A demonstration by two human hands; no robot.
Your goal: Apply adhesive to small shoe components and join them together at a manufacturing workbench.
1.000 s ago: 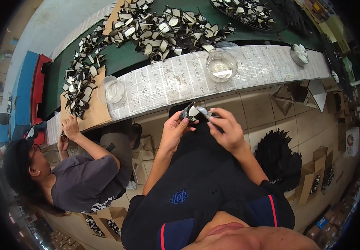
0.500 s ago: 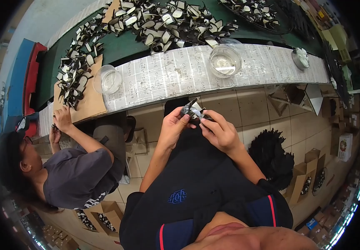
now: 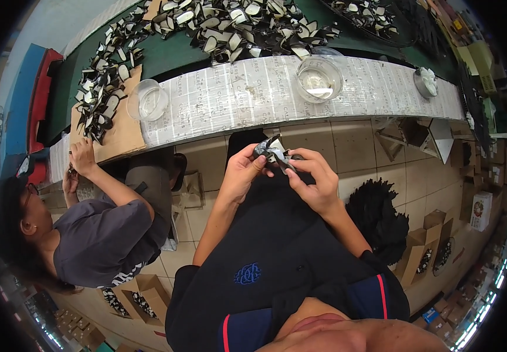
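In front of my chest, both hands hold one small black piece (image 3: 275,151) with a white inner face and loose black flaps. It looks like the pieces piled on the table. My left hand (image 3: 239,176) pinches its left end between thumb and fingers. My right hand (image 3: 319,179) grips the flap on its right side, thumb below and fingers above. The fingers partly cover the piece, so its full shape is hidden.
The green table (image 3: 177,57) bears heaps of black-and-white pieces (image 3: 230,32). Clear round tubs (image 3: 319,82) stand on its paper-covered edge (image 3: 218,97). At left sits a co-worker (image 3: 104,234). Black pieces lie heaped (image 3: 376,220) at right, beside an open carton (image 3: 420,249).
My right thumb and fingers have shifted on the flap, and the piece has turned slightly. The whole view has moved a little. The co-worker still handles small pieces at the left.
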